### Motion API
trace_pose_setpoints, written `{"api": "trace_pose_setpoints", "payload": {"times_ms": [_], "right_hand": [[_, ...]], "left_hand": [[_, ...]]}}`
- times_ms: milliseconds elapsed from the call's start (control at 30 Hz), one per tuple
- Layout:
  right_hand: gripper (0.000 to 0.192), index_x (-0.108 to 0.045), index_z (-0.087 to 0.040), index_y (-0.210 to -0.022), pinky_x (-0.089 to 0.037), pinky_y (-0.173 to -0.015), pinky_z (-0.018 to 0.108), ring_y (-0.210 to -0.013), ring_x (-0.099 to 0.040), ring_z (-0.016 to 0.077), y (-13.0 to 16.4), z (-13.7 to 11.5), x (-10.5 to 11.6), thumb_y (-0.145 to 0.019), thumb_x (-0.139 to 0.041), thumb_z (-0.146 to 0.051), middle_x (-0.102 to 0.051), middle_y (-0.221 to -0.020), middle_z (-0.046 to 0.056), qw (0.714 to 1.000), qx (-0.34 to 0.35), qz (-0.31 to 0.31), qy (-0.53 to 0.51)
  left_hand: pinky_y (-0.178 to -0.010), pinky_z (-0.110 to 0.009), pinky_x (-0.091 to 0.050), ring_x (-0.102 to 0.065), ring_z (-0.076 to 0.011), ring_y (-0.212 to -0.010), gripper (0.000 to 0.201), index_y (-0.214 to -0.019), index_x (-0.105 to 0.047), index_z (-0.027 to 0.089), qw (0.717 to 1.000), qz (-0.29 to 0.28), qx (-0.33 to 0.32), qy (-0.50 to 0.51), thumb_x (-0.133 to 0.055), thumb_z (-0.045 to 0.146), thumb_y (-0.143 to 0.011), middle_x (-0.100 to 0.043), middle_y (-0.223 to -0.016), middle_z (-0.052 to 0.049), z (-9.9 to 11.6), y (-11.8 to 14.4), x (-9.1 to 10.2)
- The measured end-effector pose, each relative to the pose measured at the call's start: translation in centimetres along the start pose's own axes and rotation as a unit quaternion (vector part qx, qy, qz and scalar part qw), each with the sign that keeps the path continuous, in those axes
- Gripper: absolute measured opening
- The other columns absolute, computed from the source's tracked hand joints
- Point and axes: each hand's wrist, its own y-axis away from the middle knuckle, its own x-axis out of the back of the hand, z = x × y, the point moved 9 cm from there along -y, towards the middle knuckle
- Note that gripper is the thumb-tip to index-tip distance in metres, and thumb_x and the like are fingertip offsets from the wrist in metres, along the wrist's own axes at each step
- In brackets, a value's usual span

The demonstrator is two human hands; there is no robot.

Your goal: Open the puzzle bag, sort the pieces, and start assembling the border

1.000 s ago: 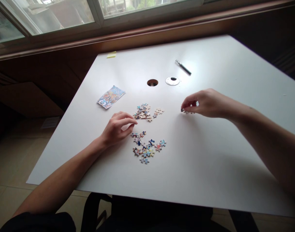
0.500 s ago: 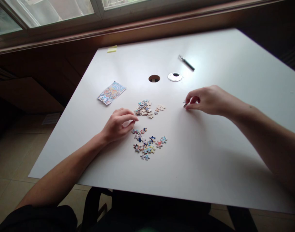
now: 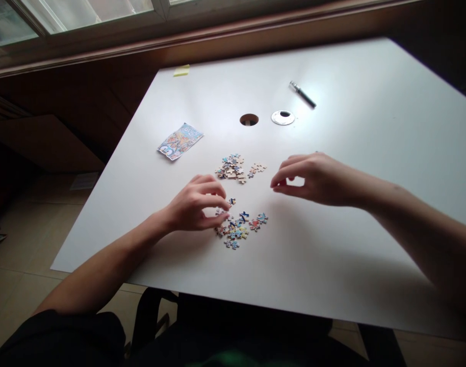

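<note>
Both hands (seemingly empty) by puzzle pieces (image 3: pixel 238 227).

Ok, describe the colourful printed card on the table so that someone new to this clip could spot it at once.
Start at the white table under the window and find the round hole near its far middle. Left of and a little nearer than that hole lies the printed card, flat and alone, beyond the puzzle pieces by the left hand. It is the only whole rectangular printed sheet there, far larger than any single piece.
</note>
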Motion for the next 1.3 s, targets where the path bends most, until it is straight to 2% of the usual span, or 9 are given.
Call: {"api": "trace_pose_setpoints", "payload": {"times_ms": [133, 300, 500, 667, 800, 900, 1000, 1100, 1300], "right_hand": [[0.014, -0.074, -0.023, -0.097, -0.048, -0.075, 0.032, -0.081, -0.062, 0.0199, -0.6, -3.9, -3.3, -0.094, -0.062, -0.030, -0.069, -0.090, 0.006, 0.998, 0.042, -0.006, -0.041], [0.015, -0.074, -0.025, -0.104, -0.045, -0.083, 0.038, -0.085, -0.060, 0.0222, -0.5, -4.8, -5.7, -0.091, -0.067, -0.027, -0.066, -0.095, 0.007, 0.999, 0.034, -0.008, 0.004], [0.012, -0.072, -0.021, -0.098, -0.044, -0.088, 0.037, -0.090, -0.061, 0.0211, -0.5, -4.3, -5.7, -0.086, -0.070, -0.024, -0.064, -0.099, 0.007, 0.997, -0.008, -0.004, -0.072], [0.007, -0.069, -0.020, -0.084, -0.044, -0.071, 0.028, -0.072, -0.058, 0.0153, -0.9, -3.9, -5.0, -0.087, -0.063, -0.020, -0.064, -0.078, 0.001, 0.989, -0.052, 0.001, -0.139], [0.007, -0.070, -0.020, -0.083, -0.043, -0.065, 0.027, -0.071, -0.057, 0.0149, -0.7, -1.9, -4.7, -0.085, -0.063, -0.022, -0.065, -0.080, 0.001, 0.985, -0.112, 0.030, -0.128], [0.008, -0.070, -0.020, -0.082, -0.045, -0.070, 0.029, -0.073, -0.058, 0.0160, -0.5, -1.0, -4.4, -0.085, -0.063, -0.021, -0.065, -0.085, 0.003, 0.986, -0.119, 0.067, -0.098], [0.010, -0.071, -0.019, -0.083, -0.046, -0.074, 0.032, -0.078, -0.060, 0.0185, -0.5, -0.5, -4.3, -0.085, -0.062, -0.023, -0.063, -0.090, 0.006, 0.987, -0.117, 0.083, -0.071], [0.010, -0.071, -0.020, -0.083, -0.047, -0.076, 0.033, -0.082, -0.061, 0.0202, -0.6, -0.4, -4.4, -0.085, -0.062, -0.024, -0.062, -0.094, 0.006, 0.988, -0.117, 0.080, -0.065], [0.007, -0.068, -0.020, -0.080, -0.048, -0.076, 0.033, -0.081, -0.061, 0.0194, -0.5, -0.3, -4.3, -0.084, -0.064, -0.023, -0.060, -0.094, 0.006, 0.988, -0.118, 0.079, -0.061]], "left_hand": [[-0.082, -0.035, -0.041, -0.060, -0.0189, -0.088, 0.017, -0.084, -0.071, 0.026, 0.996, -0.068, -0.063, -0.016, -0.068, 0.041, -0.089, -0.072, -0.091, -0.002, 3.2, 0.1, -1.3], [-0.083, -0.034, -0.038, -0.059, -0.0164, -0.087, 0.014, -0.087, -0.072, 0.025, 0.991, -0.105, -0.076, -0.023, -0.062, 0.034, -0.094, -0.071, -0.090, -0.001, 3.5, 0.3, -2.3], [-0.086, -0.031, -0.037, -0.056, -0.0150, -0.085, 0.008, -0.087, -0.070, 0.023, 0.992, -0.119, -0.036, 0.032, -0.065, 0.028, -0.090, -0.070, -0.092, 0.000, 2.4, 0.3, -2.9], [-0.089, -0.031, -0.036, -0.057, -0.0162, -0.093, 0.009, -0.097, -0.070, 0.024, 0.991, -0.127, -0.023, 0.045, -0.065, 0.030, -0.093, -0.070, -0.102, -0.002, 2.0, 0.4, -3.0], [-0.090, -0.032, -0.036, -0.056, -0.0175, -0.097, 0.010, -0.100, -0.073, 0.028, 0.991, -0.122, -0.024, 0.044, -0.066, 0.032, -0.093, -0.069, -0.104, -0.002, 2.1, 0.4, -2.9], [-0.094, -0.034, -0.036, -0.056, -0.0179, -0.099, 0.007, -0.096, -0.071, 0.024, 0.988, -0.132, -0.008, 0.084, -0.067, 0.028, -0.093, -0.070, -0.104, -0.003, 2.1, 0.2, -2.8], [-0.095, -0.033, -0.040, -0.060, -0.0158, -0.094, 0.008, -0.094, -0.068, 0.019, 0.974, -0.152, 0.029, 0.166, -0.062, 0.023, -0.096, -0.071, -0.098, -0.004, 1.3, 0.0, -1.9], [-0.082, -0.027, -0.047, -0.062, -0.0139, -0.084, 0.011, -0.097, -0.069, 0.016, 0.955, -0.158, 0.087, 0.236, -0.062, 0.024, -0.096, -0.071, -0.093, -0.006, -1.0, 0.1, -0.2], [-0.073, -0.026, -0.049, -0.063, -0.0146, -0.080, 0.007, -0.089, -0.077, 0.020, 0.957, -0.184, 0.101, 0.200, -0.071, 0.024, -0.089, -0.072, -0.083, -0.004, -4.0, 1.1, 0.7]]}}
